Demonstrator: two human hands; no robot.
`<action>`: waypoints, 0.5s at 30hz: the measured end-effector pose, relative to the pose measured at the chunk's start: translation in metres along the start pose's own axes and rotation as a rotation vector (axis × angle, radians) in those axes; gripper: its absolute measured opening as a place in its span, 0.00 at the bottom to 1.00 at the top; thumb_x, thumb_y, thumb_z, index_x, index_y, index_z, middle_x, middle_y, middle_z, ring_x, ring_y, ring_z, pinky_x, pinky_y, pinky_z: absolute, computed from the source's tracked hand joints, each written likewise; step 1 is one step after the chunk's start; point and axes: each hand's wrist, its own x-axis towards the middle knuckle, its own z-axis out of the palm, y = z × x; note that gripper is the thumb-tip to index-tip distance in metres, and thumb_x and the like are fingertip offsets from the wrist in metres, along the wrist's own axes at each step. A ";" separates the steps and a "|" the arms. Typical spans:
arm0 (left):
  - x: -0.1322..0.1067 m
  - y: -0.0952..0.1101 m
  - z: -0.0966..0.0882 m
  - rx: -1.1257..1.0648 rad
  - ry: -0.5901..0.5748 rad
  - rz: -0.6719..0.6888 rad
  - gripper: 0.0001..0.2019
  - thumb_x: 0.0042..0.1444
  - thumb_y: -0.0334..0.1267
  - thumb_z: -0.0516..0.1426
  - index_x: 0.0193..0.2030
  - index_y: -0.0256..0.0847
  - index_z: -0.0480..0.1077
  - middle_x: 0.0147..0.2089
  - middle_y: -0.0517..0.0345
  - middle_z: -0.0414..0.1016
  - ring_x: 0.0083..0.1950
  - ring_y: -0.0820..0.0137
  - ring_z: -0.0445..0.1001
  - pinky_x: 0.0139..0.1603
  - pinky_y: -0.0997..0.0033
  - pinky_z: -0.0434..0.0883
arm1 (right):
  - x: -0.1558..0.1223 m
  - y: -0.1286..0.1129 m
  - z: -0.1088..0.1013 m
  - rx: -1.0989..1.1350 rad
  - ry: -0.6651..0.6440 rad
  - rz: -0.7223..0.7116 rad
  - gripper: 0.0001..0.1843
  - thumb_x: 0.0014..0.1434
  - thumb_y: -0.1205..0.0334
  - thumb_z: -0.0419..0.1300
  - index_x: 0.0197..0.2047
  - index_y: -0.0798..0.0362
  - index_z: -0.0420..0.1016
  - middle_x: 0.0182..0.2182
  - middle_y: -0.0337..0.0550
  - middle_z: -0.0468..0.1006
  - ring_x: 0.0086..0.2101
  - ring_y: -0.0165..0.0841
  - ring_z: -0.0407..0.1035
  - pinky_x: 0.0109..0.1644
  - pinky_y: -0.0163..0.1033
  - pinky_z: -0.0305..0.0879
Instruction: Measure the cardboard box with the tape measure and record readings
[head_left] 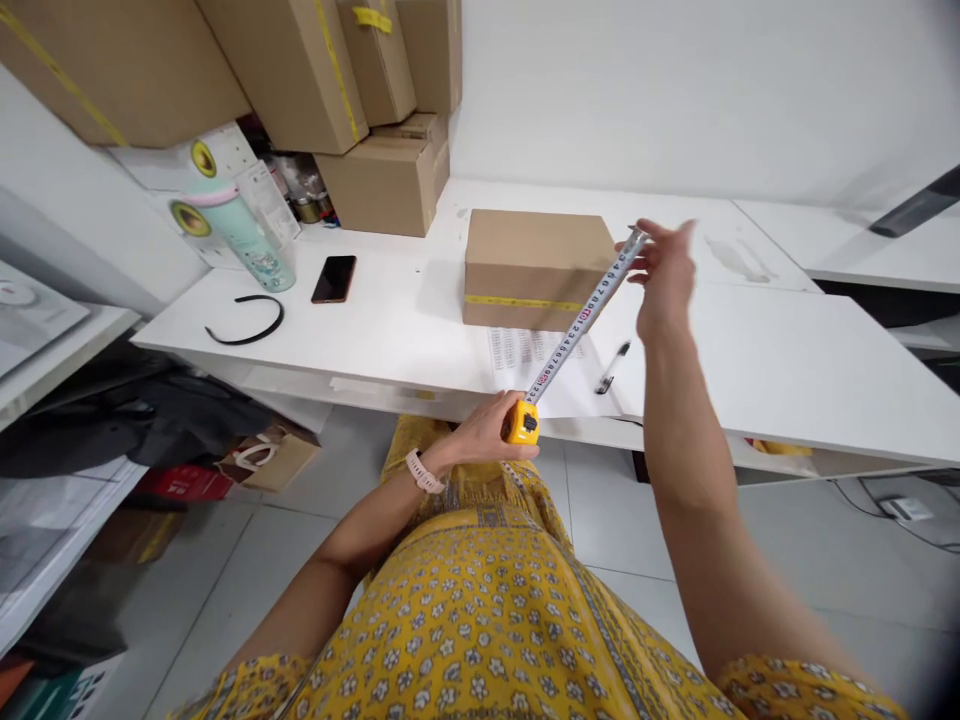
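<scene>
My left hand [491, 428] is closed round the yellow case of a tape measure [521, 421] at the near edge of the white table [787, 370]. Its silver blade [581, 320] runs up and to the right. My right hand [664, 275] pinches the blade's far end next to the upper right corner of a small cardboard box [536, 265] with a yellow tape stripe. The box stands on the table, partly on a printed sheet [529, 355]. A black pen [613, 367] lies on the table just right of the blade.
A black phone [334, 278], a black curved band [247, 322] and a mint green bottle [244, 232] lie at the table's left. Stacked cardboard boxes [386, 180] fill the back left corner. Bags and boxes [259, 458] sit on the tiled floor under the table.
</scene>
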 end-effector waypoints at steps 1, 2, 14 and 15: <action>-0.006 0.003 0.000 0.054 -0.015 0.009 0.22 0.49 0.45 0.68 0.48 0.43 0.66 0.43 0.56 0.70 0.41 0.65 0.68 0.43 0.61 0.70 | -0.006 -0.013 -0.008 0.148 -0.035 0.028 0.42 0.72 0.33 0.32 0.57 0.54 0.75 0.34 0.48 0.78 0.31 0.34 0.68 0.35 0.42 0.63; -0.013 0.007 0.000 0.111 -0.033 0.018 0.22 0.50 0.46 0.68 0.48 0.43 0.67 0.44 0.55 0.71 0.41 0.64 0.69 0.45 0.60 0.70 | -0.015 -0.025 -0.017 0.236 -0.049 0.005 0.39 0.72 0.32 0.38 0.54 0.54 0.77 0.30 0.45 0.76 0.28 0.32 0.66 0.32 0.40 0.60; -0.055 0.009 0.018 0.050 0.051 0.030 0.55 0.51 0.43 0.70 0.78 0.46 0.43 0.66 0.41 0.68 0.63 0.55 0.73 0.63 0.51 0.73 | -0.190 -0.025 -0.032 0.228 -0.009 0.138 0.16 0.62 0.46 0.67 0.45 0.49 0.78 0.26 0.37 0.79 0.21 0.28 0.67 0.27 0.38 0.65; -0.053 0.011 0.018 0.046 0.077 0.033 0.56 0.50 0.43 0.71 0.78 0.46 0.42 0.64 0.41 0.69 0.62 0.55 0.74 0.63 0.50 0.73 | -0.206 -0.025 -0.024 0.193 -0.052 0.131 0.16 0.63 0.46 0.65 0.46 0.48 0.78 0.26 0.36 0.78 0.21 0.28 0.68 0.27 0.38 0.67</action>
